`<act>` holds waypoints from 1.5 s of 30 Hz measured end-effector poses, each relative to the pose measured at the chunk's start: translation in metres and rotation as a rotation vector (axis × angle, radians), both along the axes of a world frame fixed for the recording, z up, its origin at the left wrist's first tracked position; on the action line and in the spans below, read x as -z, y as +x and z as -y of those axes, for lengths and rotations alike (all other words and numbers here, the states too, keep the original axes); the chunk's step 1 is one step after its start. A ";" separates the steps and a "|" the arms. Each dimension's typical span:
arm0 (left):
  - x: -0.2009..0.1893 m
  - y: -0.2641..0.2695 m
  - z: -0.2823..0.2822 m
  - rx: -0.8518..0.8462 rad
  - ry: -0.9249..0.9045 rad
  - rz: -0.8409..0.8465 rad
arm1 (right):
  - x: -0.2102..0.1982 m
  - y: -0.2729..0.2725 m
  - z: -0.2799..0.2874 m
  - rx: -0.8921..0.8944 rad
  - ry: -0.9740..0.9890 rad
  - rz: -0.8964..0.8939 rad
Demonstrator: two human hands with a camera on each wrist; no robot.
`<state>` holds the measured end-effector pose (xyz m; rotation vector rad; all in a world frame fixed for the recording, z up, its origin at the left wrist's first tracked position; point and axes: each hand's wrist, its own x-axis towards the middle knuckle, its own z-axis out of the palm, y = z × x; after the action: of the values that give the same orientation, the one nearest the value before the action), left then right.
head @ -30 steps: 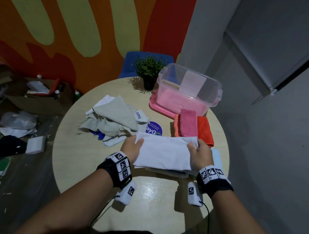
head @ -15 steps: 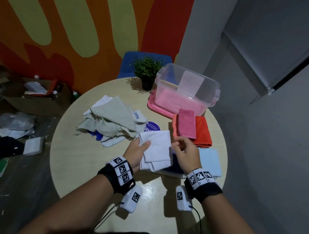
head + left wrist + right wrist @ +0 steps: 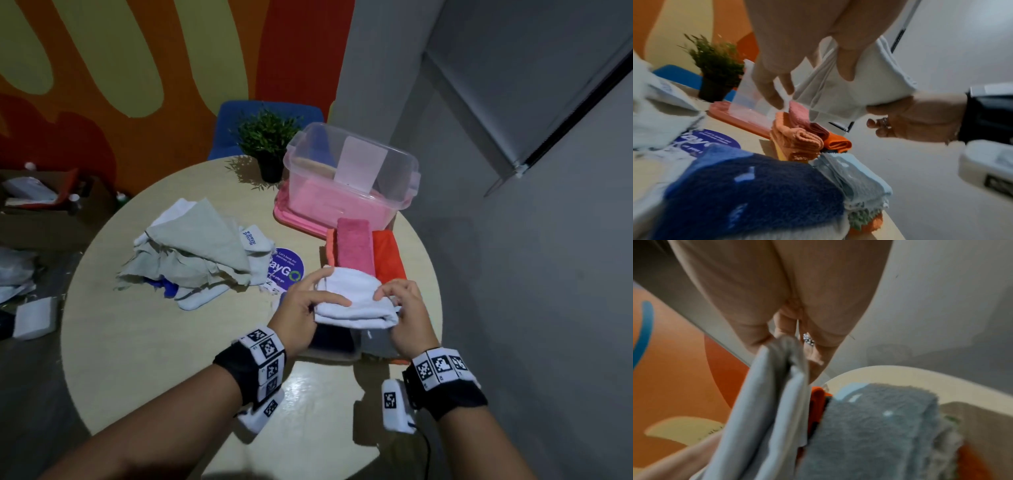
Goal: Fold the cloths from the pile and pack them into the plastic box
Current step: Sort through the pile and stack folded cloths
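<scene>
A folded white cloth [image 3: 356, 301] is held between both hands just above a stack of folded cloths at the table's near right. My left hand [image 3: 323, 294] grips its left end with the thumb on top. My right hand [image 3: 394, 303] pinches its right end [image 3: 764, 402]. In the left wrist view the white cloth [image 3: 859, 78] hangs over a navy cloth [image 3: 756, 186] and a light blue one [image 3: 855, 178]. The loose pile [image 3: 198, 253] of pale cloths lies at the left. The clear plastic box [image 3: 407, 192] stands at the back right on a pink lid [image 3: 291, 219].
A folded pink cloth [image 3: 354, 246] lies on orange cloths [image 3: 388, 255] in front of the box. A small potted plant [image 3: 267, 144] stands behind, next to a blue chair [image 3: 233, 120]. A purple sticker [image 3: 286, 270] marks the round table [image 3: 137, 342]. Clutter covers the floor at the left.
The white cloth was stretched wide between both hands, then folded in half onto the left hand. Now it is a smaller bundle held by both hands above the stack.
</scene>
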<state>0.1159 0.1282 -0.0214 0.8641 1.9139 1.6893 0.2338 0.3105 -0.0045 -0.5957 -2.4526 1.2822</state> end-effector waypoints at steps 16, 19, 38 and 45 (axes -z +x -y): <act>0.045 0.044 -0.075 0.506 -0.800 -0.557 | 0.048 0.043 -0.067 0.361 0.087 0.406; 0.050 0.054 -0.082 0.390 -0.822 -0.699 | 0.053 0.037 -0.051 0.292 0.459 0.290; 0.041 -0.027 -0.038 -0.072 -0.658 -0.398 | 0.104 0.010 -0.025 0.048 0.641 0.808; 0.047 -0.139 -0.003 -0.229 -1.010 -0.493 | 0.075 0.004 -0.024 0.123 0.568 0.701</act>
<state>-0.0235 0.1316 -0.0683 0.6604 2.8231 0.3931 0.2373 0.3342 -0.0797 -1.1380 -3.0590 0.2876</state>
